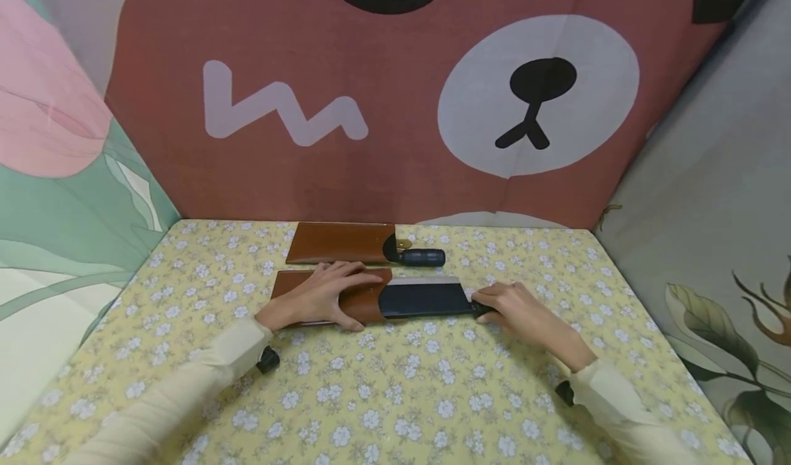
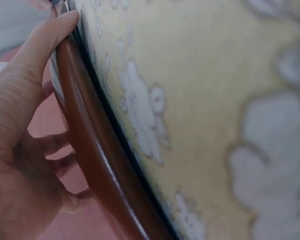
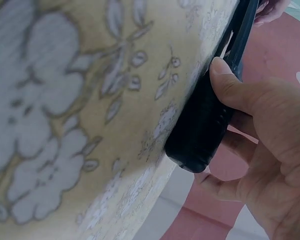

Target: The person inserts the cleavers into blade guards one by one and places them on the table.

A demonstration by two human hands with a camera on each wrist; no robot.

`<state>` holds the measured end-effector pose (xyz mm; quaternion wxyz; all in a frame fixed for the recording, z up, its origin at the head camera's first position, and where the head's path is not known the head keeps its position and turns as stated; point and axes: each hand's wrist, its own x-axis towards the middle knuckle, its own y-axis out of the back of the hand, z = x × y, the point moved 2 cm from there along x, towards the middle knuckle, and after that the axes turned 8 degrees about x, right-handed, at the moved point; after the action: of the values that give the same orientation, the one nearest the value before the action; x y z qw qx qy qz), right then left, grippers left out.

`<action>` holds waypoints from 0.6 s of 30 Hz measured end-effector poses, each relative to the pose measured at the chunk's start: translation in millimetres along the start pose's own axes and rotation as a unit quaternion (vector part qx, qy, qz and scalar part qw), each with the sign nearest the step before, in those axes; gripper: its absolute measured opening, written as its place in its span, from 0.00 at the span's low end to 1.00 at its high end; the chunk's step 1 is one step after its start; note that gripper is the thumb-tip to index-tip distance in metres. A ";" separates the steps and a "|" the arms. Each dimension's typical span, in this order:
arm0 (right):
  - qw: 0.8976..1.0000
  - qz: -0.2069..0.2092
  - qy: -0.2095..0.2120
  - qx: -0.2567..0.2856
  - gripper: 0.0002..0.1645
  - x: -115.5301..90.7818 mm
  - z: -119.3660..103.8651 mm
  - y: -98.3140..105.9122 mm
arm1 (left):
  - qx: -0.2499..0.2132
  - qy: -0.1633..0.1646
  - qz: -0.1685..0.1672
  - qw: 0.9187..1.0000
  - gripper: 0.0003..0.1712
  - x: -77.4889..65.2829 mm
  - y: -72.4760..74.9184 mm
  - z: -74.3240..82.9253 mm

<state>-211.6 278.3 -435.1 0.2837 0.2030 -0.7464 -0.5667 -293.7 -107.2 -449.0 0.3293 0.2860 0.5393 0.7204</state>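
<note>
A cleaver with a dark blade and bright edge lies partly inside a brown leather sheath on the table. My left hand lies across the sheath near its mouth, thumb at the near edge and fingers spread toward the far side. In the left wrist view the thumb presses the sheath's rim. My right hand grips the cleaver's black handle between thumb and fingers. The blade's front end is hidden in the sheath.
Behind lies a second brown sheath with another knife in it, its black handle sticking out to the right. A yellow floral cloth covers the table. Printed curtains stand at the back and both sides.
</note>
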 end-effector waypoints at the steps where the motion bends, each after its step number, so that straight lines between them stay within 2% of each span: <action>1: 1.000 -0.001 0.000 0.002 0.25 1.1 -0.4 0.2 | -0.003 0.001 -0.002 1.000 0.56 0.5 0.3 0.7; 8: 0.999 -0.020 -0.026 0.021 0.27 7.6 -2.1 -0.6 | -0.010 -0.001 0.002 1.000 0.56 3.3 2.4 1.7; 18: 1.000 -0.010 -0.001 0.023 0.24 12.6 -5.8 -5.2 | -0.002 -0.013 -0.004 1.000 0.55 4.0 2.2 -2.0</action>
<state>-217.4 264.7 -436.6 0.2721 0.2163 -0.7573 -0.5528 -298.1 -105.7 -447.2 0.3396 0.2924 0.5344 0.7166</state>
